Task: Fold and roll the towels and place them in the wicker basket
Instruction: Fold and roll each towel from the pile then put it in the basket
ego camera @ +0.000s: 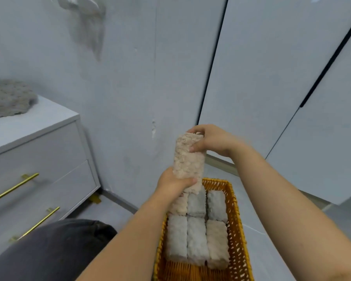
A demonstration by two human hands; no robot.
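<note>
A rolled beige towel (187,159) stands nearly upright in the air above the far end of the orange wicker basket (236,226). My left hand (175,184) grips its lower end and my right hand (208,141) holds its top end. Inside the basket lie several rolled towels in two rows, grey ones (197,238) and beige ones (217,242). The basket's near end shows bare wicker.
A white drawer unit (34,167) with gold handles stands at the left, with a grey knitted cloth (8,98) on top. Another grey cloth (87,27) hangs on the wall. White cabinet doors (272,78) rise behind. My dark-clad knee (49,252) is at lower left.
</note>
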